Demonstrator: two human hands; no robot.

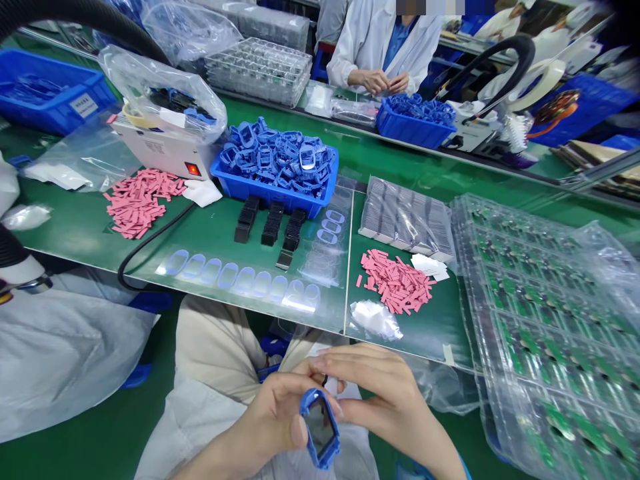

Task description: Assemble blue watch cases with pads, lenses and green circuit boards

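Low in the view, over my lap, my left hand (273, 417) grips a blue plastic frame (321, 428) with a dark window, thumb pressed on its left edge. My right hand (385, 393) curls over the frame's top from the right, fingertips pinched together at its upper edge near a small dark part. Both hands hover in front of the green table's edge (240, 303). On the table ahead lie a row of clear oval lenses (240, 279), three stacks of small black parts (270, 223) and a pile of pink strips (397, 283).
A blue bin of blue frames (277, 167) stands mid-table beside a white machine with a red switch (165, 150). More pink strips (137, 200) lie left. Clear trays of green boards (545, 313) fill the right. A person in a white coat (383, 50) works opposite at another blue bin (415, 120).
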